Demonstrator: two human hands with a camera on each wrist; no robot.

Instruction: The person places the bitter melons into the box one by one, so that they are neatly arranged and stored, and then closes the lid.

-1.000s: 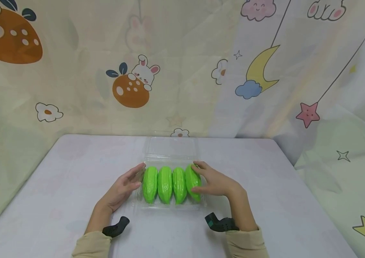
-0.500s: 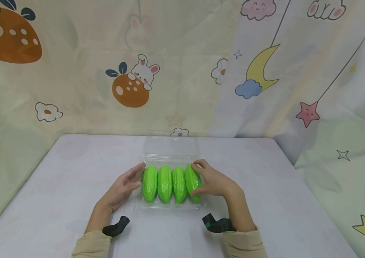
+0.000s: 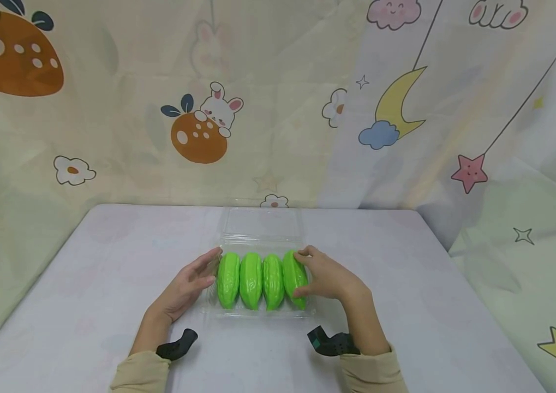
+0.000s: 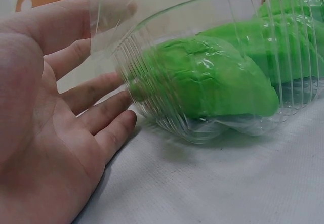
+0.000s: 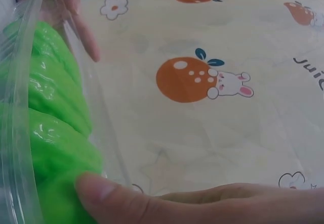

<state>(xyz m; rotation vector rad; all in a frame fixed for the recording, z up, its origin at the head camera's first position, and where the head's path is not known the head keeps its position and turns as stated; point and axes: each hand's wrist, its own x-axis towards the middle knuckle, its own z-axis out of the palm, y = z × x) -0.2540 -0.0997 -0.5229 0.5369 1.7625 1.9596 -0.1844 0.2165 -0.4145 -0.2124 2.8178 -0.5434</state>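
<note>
Several bright green, glossy, ridged bitter melons (image 3: 251, 281) lie side by side in a clear plastic clamshell box (image 3: 278, 315). My right hand (image 3: 332, 277) is over the box's right end, its thumb and fingers curled about the two ends of the rightmost bitter melon (image 3: 294, 275). In the right wrist view, the thumb (image 5: 119, 198) presses on that melon. My left hand (image 3: 184, 286) is beside the box's left wall. Its fingers (image 4: 109, 107) are extended, and in the left wrist view their tips touch the ribbed plastic wall. The right fingertips at the far end are partly hidden.
The box's clear lid (image 3: 261, 225) lies folded back toward the far edge of the white table (image 3: 125, 262). A patterned curtain (image 3: 278, 109) hangs behind the table. Black wrist devices (image 3: 177, 345) sit on both forearms, below beige sleeves.
My right hand has shifted slightly left and its thumb and fingers have settled about the rightmost bitter melon. The left hand and the box stay in place.
</note>
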